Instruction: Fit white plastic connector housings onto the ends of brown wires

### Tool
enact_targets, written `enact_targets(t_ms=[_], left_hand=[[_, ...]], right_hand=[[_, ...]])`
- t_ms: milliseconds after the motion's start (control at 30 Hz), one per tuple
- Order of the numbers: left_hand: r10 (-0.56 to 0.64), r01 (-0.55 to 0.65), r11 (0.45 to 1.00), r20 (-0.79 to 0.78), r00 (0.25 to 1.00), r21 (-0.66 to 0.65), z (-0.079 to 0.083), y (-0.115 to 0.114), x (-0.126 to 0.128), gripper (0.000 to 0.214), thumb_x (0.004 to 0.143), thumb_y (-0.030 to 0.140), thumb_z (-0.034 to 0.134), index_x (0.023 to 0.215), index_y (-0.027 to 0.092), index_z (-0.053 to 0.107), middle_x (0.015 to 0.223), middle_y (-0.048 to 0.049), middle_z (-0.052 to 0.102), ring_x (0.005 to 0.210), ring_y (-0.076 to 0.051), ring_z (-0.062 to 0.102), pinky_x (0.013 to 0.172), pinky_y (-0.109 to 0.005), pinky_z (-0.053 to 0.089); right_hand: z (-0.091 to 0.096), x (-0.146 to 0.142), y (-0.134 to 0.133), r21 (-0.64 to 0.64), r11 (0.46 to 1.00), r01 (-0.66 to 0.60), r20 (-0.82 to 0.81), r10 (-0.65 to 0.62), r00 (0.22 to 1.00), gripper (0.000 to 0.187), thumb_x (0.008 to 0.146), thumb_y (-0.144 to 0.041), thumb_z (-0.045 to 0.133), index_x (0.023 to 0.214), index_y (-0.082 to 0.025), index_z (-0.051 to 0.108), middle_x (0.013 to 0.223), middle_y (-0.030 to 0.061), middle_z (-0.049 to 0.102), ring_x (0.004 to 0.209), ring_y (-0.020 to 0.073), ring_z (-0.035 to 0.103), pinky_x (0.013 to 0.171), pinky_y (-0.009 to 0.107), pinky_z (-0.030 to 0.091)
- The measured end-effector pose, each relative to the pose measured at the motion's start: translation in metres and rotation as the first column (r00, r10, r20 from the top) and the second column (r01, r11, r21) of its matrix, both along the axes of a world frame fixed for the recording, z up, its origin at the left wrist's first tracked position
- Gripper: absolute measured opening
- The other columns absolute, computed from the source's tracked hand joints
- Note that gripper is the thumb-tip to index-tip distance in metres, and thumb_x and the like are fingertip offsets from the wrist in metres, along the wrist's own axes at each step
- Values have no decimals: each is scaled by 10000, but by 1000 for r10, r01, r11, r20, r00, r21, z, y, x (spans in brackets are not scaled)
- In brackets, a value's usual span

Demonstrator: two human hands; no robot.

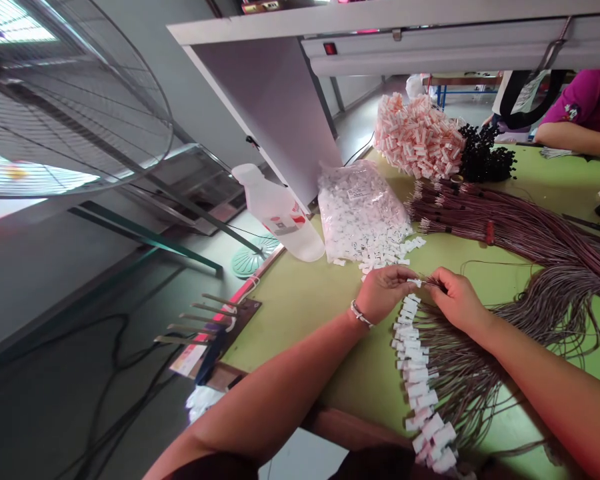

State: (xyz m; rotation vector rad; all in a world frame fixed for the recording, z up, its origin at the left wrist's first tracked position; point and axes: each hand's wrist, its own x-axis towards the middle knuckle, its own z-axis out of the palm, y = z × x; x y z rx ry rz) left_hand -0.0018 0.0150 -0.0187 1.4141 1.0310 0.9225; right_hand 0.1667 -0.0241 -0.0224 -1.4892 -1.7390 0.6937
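Observation:
My left hand (383, 291) is closed in a pinch on a small white connector (416, 283) over the green table (305, 300). My right hand (455, 298) is closed on thin brown wires (433, 285) that meet the connector. Below both hands a row of wires fitted with white connectors (417, 380) lies toward me. A clear bag of loose white connectors (361, 213) lies just beyond my hands, with some spilled out.
Bundles of brown wires (520, 227) cover the table's right side. A heap of pink-and-white parts (417, 137) and black parts (485, 157) sit farther back. A plastic bottle (280, 213) lies at the left edge. A large fan (65, 100) stands left. Another person's arm (570, 133) rests at far right.

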Motion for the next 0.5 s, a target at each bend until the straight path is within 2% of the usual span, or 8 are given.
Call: enact_targets(t_ms=[133,300,367,433,500], left_hand=[[-16,19,999,68,998,-50,-5,-3,4,69,616,165,732,681,156,709,703,-36,710,669,-149,645,703,-271,533],[-9,11,999,49,999,-42,-6,-5,6,73,616,167,728,688,159,724,730,-45,721,693,-170,656,718,-294,539],[2,-2,1000,-2,1000,9,-2,-5,5,57,629,160,713,686,164,722,731,-48,716,698,-172,652,718,-296,534],[9,3,993,-94,995,121,4,-10,4,67,665,146,674,697,179,724,755,-54,711,715,-172,646,721,-296,525],[-99,148,959,-205,974,243,11,-20,5,151,707,111,607,714,202,727,777,-57,707,727,-170,640,732,-295,515]], right_hand=[[-3,-1,-1,14,1000,-18,35,17,999,109,774,-225,497,670,-195,512,559,-35,513,519,103,410,515,218,306],[-2,-2,-1,2,1000,-19,0,19,1000,121,760,-243,533,652,-191,515,541,-41,508,513,99,411,505,219,300],[-1,0,1,-32,999,-17,-71,14,997,158,747,-275,565,630,-186,507,535,-43,500,513,95,415,503,215,310],[1,5,4,-95,995,-18,-216,-3,976,203,743,-338,586,630,-182,522,541,-38,513,516,97,439,504,214,336],[1,9,8,-162,987,-10,-391,-55,919,258,736,-415,598,654,-174,553,576,-18,555,523,102,478,514,222,376]])
